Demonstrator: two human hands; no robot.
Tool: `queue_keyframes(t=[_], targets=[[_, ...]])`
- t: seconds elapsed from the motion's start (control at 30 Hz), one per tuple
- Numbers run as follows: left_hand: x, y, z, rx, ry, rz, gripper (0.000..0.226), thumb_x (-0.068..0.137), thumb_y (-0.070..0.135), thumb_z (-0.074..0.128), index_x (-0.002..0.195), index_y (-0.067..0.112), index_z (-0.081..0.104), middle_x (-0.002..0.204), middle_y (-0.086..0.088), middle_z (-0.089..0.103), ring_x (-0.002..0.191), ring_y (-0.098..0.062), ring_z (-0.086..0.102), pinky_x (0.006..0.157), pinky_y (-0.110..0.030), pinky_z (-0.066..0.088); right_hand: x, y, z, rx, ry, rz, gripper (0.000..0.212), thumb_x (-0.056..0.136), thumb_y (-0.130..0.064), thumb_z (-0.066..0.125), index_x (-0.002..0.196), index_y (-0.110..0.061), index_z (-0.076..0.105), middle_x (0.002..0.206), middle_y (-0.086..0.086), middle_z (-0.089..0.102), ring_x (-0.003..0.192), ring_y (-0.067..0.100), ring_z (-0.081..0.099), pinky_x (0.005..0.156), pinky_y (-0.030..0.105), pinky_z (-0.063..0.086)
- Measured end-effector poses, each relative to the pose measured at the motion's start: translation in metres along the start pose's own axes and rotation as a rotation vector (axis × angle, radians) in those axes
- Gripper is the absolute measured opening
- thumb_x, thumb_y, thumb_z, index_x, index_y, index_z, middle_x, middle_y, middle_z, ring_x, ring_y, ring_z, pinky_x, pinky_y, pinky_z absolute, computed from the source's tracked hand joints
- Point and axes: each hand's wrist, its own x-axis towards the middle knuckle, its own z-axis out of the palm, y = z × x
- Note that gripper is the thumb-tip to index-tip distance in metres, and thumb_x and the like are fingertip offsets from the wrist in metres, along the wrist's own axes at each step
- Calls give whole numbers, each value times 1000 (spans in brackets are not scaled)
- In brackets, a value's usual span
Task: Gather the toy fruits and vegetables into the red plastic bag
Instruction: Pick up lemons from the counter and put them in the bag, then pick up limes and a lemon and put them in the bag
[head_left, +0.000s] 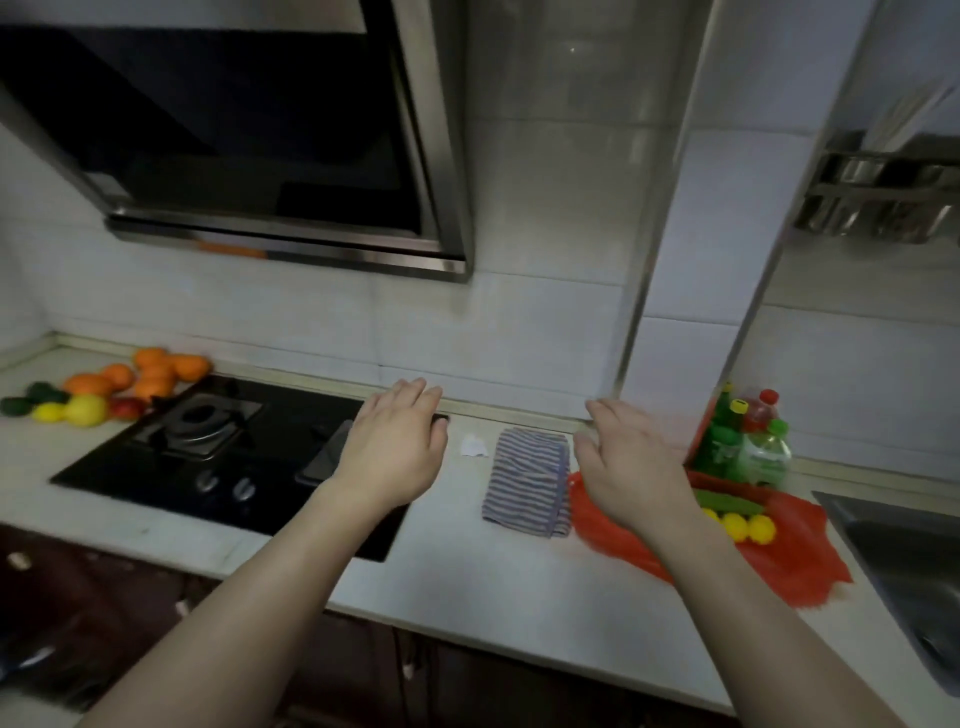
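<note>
Red bag: the red plastic bag (795, 561) lies flat and crumpled on the pale desk (467, 561) at about 4 o'clock in the view, just left of the sink (904, 566).
On the bag: two or three yellow toy lemons (748, 527) and a green cucumber-like toy (727, 503) rest at its far edge; whether they are inside the bag or only lying on it, I cannot tell.
Still to gather: a heap of toy oranges (156, 371) at 9 o'clock, beyond the far-left corner of the black hob (218, 457), with two more lemons (78, 410), a red fruit (126, 408) and dark green pieces (31, 399) beside them.
Left hand: the left hand (395, 441) hovers spread and empty over the hob's right end, palm down.
Right hand: the right hand (628, 462) hovers likewise, fingers wide, holding nothing, above the bag's left edge.
Between the hands: a striped cloth (527, 480) and a small white scrap (474, 447).
Behind the bag: green bottles (748, 441) at 3 o'clock.
Progress: by my judgement early; most of the toys sit well apart from the bag, across the hob.
</note>
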Motion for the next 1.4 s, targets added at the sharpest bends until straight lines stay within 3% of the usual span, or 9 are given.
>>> queue_keyframes(t=[0.4, 0.8, 0.97, 1.13, 1.4], targets=[[-58, -149, -52, 60, 19, -162, 49, 100, 39, 35, 146, 21, 40, 153, -1, 37, 144, -20, 27, 118, -43, 20, 17, -150, 53, 82, -78, -142, 51, 98, -35, 38, 143, -10, 39, 147, 7, 40, 136, 22, 31, 113, 29, 18], [-34, -240, -63, 115, 48, -304, 49, 100, 38, 36, 146, 20, 40, 154, -3, 36, 144, -20, 27, 118, -44, 22, 99, -222, 114, 181, -80, -278, 50, 96, -35, 42, 139, -9, 43, 141, 9, 47, 130, 25, 40, 110, 35, 31], [-10, -284, -71, 183, 57, -352, 53, 95, 42, 33, 143, 22, 43, 150, -1, 42, 139, -21, 34, 113, -46, 30, 148, -257, 142, 234, -107, -356, 51, 97, -35, 40, 141, -9, 40, 143, 9, 44, 132, 24, 38, 109, 33, 29], [-6, -317, -81, 237, 101, -444, 48, 97, 35, 43, 143, 20, 43, 147, -3, 44, 137, -23, 36, 112, -42, 27, 186, -294, 168, 238, -148, -476, 52, 98, -37, 37, 143, -11, 38, 144, 8, 43, 132, 22, 37, 110, 35, 29], [-27, -373, -95, 228, 110, -554, 45, 99, 34, 40, 141, 18, 45, 147, -6, 44, 137, -25, 36, 115, -44, 25, 200, -357, 191, 227, -157, -579, 52, 98, -36, 39, 142, -9, 39, 142, 9, 45, 130, 22, 39, 109, 34, 30]])
